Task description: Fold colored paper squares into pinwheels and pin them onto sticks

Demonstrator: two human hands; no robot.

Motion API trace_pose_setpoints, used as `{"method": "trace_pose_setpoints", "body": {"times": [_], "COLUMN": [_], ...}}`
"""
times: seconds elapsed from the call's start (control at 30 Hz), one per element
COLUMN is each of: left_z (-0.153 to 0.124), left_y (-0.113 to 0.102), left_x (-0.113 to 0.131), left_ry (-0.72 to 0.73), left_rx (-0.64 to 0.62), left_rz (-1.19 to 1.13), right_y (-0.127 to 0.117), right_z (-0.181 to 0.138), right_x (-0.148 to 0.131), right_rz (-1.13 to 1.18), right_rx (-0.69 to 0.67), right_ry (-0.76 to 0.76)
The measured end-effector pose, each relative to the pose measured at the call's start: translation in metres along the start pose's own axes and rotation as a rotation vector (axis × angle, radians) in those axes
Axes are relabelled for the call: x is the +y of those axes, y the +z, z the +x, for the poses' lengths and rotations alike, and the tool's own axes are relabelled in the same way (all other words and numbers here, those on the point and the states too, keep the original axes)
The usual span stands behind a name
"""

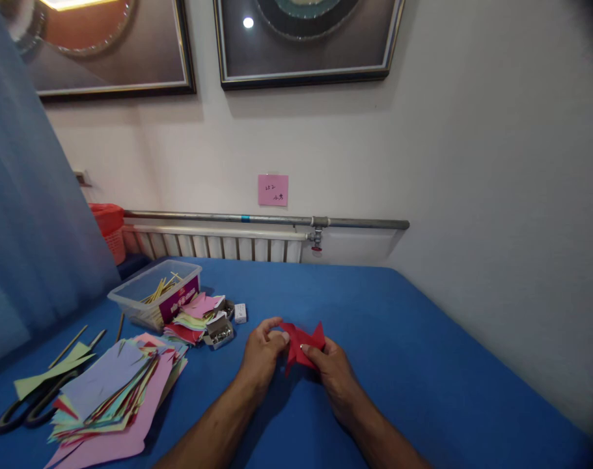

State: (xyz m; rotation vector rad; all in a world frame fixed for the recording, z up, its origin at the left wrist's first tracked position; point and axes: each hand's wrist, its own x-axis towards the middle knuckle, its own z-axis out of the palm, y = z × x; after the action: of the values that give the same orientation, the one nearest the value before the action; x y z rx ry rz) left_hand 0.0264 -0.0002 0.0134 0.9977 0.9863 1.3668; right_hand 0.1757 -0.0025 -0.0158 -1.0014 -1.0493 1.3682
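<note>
Between my hands, above the blue tabletop, is a red paper pinwheel (296, 335) with pointed blades. My left hand (264, 348) pinches its left blade between thumb and fingers. My right hand (332, 368) grips the right side, with the thumb pressed near the middle beside a small shiny spot, perhaps a pin head. The underside of the pinwheel and some of my fingertips are hidden. To the left of my left hand lies an open small box (220, 332) with shiny metal pins in it, near a small white box (240, 313).
Coloured paper sheets (105, 378) lie stacked at left, beside black-handled scissors (37, 404) partly under green paper. Behind them stands a clear plastic tub (154, 293) holding thin sticks. Smaller paper pieces (193, 316) sit by it. A radiator (218, 246) and a pipe run along the wall.
</note>
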Motion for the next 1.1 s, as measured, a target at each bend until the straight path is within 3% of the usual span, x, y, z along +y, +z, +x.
{"method": "trace_pose_setpoints", "body": {"times": [0.13, 0.5, 1.1], "left_z": [0.0, 0.006, 0.01], "left_y": [0.0, -0.001, -0.004], "left_x": [-0.001, -0.01, -0.02], "left_ry": [-0.031, -0.059, -0.048], "left_rx": [-0.086, -0.026, -0.066], "left_rz": [0.021, 0.092, 0.046], "right_y": [0.0, -0.001, 0.001], "right_z": [0.001, 0.002, 0.0], "right_x": [0.001, 0.005, 0.004], "right_rz": [-0.015, -0.103, -0.033], "right_rx": [-0.014, -0.055, -0.069], "right_ry": [-0.036, -0.024, 0.025]}}
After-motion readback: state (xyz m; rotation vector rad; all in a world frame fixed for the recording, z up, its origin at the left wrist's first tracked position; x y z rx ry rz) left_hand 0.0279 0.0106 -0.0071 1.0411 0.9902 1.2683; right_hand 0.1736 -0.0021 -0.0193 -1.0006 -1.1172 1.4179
